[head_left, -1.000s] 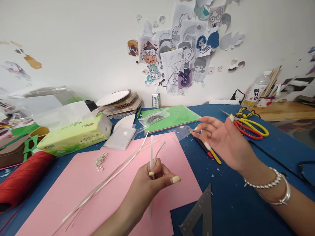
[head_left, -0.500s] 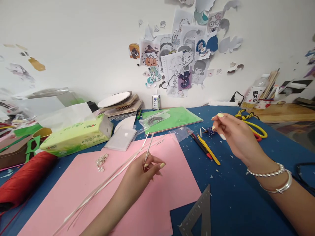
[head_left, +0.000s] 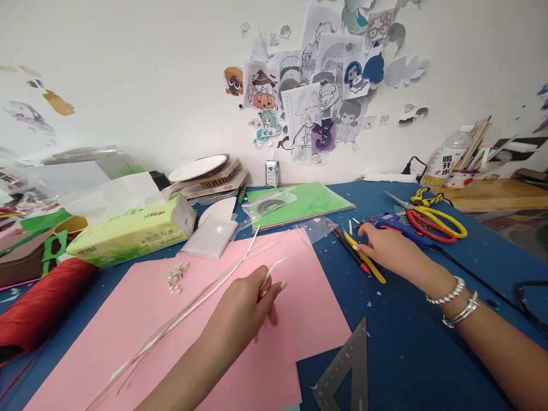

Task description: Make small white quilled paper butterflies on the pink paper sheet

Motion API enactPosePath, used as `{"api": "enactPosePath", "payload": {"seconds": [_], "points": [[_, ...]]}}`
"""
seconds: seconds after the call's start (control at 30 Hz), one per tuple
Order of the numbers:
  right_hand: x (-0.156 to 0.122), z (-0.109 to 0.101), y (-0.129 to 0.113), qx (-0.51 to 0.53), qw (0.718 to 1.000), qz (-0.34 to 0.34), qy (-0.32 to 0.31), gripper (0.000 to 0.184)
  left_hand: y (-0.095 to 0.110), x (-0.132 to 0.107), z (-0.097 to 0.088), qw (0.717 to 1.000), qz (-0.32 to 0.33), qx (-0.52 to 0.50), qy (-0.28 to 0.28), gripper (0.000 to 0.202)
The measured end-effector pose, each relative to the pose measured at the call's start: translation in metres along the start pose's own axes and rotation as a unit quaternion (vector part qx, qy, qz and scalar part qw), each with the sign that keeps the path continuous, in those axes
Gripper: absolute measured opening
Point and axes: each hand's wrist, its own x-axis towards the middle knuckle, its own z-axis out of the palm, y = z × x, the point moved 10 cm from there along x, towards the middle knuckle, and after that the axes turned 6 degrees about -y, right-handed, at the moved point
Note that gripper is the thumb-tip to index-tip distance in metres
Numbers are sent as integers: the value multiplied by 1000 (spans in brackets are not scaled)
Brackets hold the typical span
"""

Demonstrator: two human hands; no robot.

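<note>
Over the pink paper (head_left: 317, 308), my left hand (head_left: 246, 302) is closed on thin white strips (head_left: 272, 271), whose ends stick out past the fingers. More long white strips (head_left: 184, 311) lie on the paper beside that forearm. My right hand (head_left: 387, 248) is lowered to the blue table, thumb and forefinger apart, at the upper part of the yellow tweezers (head_left: 370, 265). A black and red pen-like tool (head_left: 353, 251) lies alongside the tweezers. Just behind the right hand is a blue glue gun (head_left: 385, 218), partly covered by it.
Scissors with red and yellow handles (head_left: 432, 228) lie at the right. A metal set square (head_left: 345, 371) is in front. Small pearly beads (head_left: 175, 277) sit on the pink paper. Tissue pack (head_left: 132, 231), red thread spool (head_left: 43, 308) and green sheets (head_left: 308, 202) stand or lie around.
My right hand has come down from the air to the tweezers, bringing the scissors and glue gun into view. The strips in my left hand now point more to the right.
</note>
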Motion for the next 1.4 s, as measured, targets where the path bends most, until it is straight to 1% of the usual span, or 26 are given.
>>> {"api": "enactPosePath", "payload": {"seconds": [0.03, 0.13, 0.2, 0.3, 0.47, 0.53, 0.6, 0.7, 0.77, 0.83, 0.9, 0.93, 1.03, 1.1, 1.2, 1.3, 1.4], "points": [[0, 3, 0, -15, 1000, 6, -11, 20, 0, -1, -2, 1000, -4, 15, 9, 35], [0, 8, 0, -46, 998, 19, -36, 19, 6, -5, -14, 995, 6, 62, 71, 33], [1, 10, 0, -54, 997, 19, -46, 18, 9, -6, -17, 994, 13, 67, 81, 29], [3, 13, -2, -52, 997, 9, -56, 15, 12, -6, -14, 996, 27, 59, 62, 27], [5, 15, -4, -40, 998, -8, -49, 11, 20, -4, -10, 991, 83, 89, 50, 21], [4, 14, -3, -35, 998, -13, -48, 10, 17, -3, -4, 995, 79, 62, 23, 22], [1, 13, -3, -29, 998, -18, -49, 10, 10, -2, 1, 998, 58, 21, -2, 23], [-2, 7, -2, -19, 999, -23, -43, 7, 6, -2, 6, 999, 40, 11, -15, 22], [-4, 2, -3, -15, 999, -26, -32, 6, 7, -2, 9, 998, 44, 25, -22, 19], [-4, -3, -4, -17, 999, -29, -16, 14, 10, -1, 10, 997, 59, 32, -26, 21], [-5, -7, -6, -24, 999, -33, 1, 23, 15, -1, 9, 996, 82, 41, -18, 25], [-5, -9, -7, -28, 999, -34, 11, 25, 17, -1, 7, 994, 92, 50, -10, 26], [-7, -16, -12, -42, 998, -37, 41, 19, 20, -1, 3, 991, 101, 89, 10, 26], [-10, -22, -15, -52, 996, -33, 67, 14, 18, 0, 4, 990, 97, 101, 3, 28], [-17, -30, -21, -65, 992, -27, 104, 11, 17, 0, 6, 991, 100, 90, -4, 30], [-24, -35, -29, -75, 989, -24, 126, 13, 17, 0, 6, 991, 107, 85, 7, 30], [-32, -43, -40, -52, 983, -41, 169, 19, 17, 0, 9, 990, 110, 87, 6, 31]]}}
